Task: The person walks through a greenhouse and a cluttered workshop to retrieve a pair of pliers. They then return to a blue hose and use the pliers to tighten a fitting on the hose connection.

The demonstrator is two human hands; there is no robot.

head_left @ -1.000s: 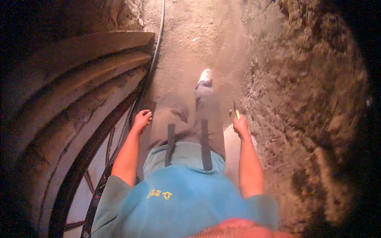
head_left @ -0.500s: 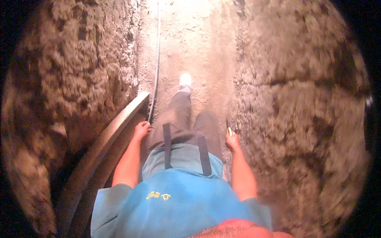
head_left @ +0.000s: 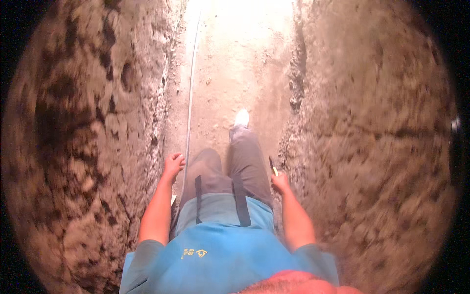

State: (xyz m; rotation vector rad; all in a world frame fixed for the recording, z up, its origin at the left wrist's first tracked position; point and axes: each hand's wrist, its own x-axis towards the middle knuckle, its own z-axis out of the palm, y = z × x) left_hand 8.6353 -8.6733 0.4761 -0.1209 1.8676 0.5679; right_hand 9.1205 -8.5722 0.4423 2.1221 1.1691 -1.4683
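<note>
My right hand [head_left: 280,182] is closed around the pale yellow handle of a slim knife [head_left: 273,166], its dark, narrow blade pointing forward beside my right thigh. My left hand [head_left: 174,164] hangs beside my left leg with loosely bent fingers partly apart and nothing visible in it. Close to its fingertips, a thin grey cable [head_left: 190,103] runs lengthwise along the ground; the hand appears apart from it.
Rough earthen or rock walls rise on the left [head_left: 98,147] and the right [head_left: 372,147]. Between them lies a narrow, gritty dirt floor [head_left: 235,63], brightly lit at the far end. My shoe [head_left: 242,118] stands forward on it.
I have stepped forward, and my right leg now leads instead of my left. The long board at my left has passed out of sight, apart from perhaps a pale scrap. The knife stays in my right hand.
</note>
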